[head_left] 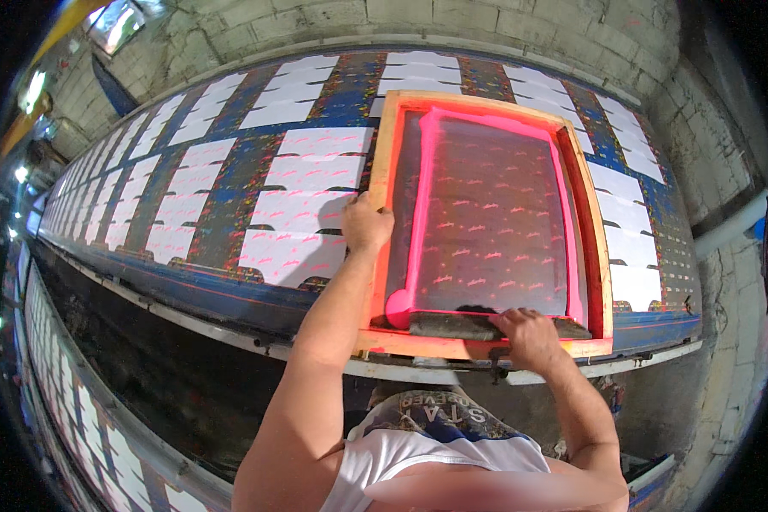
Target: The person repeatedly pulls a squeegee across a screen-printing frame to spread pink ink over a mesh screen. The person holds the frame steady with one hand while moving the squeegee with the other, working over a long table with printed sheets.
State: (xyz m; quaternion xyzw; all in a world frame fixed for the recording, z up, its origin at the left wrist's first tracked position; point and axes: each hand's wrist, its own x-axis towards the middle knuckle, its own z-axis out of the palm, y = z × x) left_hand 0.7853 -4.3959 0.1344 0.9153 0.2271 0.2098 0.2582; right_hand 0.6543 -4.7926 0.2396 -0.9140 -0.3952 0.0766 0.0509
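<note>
A wooden-framed printing screen (605, 273) lies on the long table in front of me. Its dark mesh (497, 213) carries rows of small pink marks, and thick bright pink ink (423, 192) runs along the left, far and right sides. My left hand (368, 224) is closed around the frame's left rail. At the near end of the mesh, my right hand (529, 340) grips the dark bar of a squeegee (448, 325), which lies crosswise just inside the near rail. A blob of ink (398, 303) sits by the squeegee's left end.
White cut panels (303, 205) with small pink prints lie in rows to the left on the ink-spotted blue table (209, 200). Plain white panels (627, 230) lie right of the screen. A metal rail (239, 339) edges the table. Another panel-covered table (90, 410) stands lower left; a block wall (316, 26) is behind.
</note>
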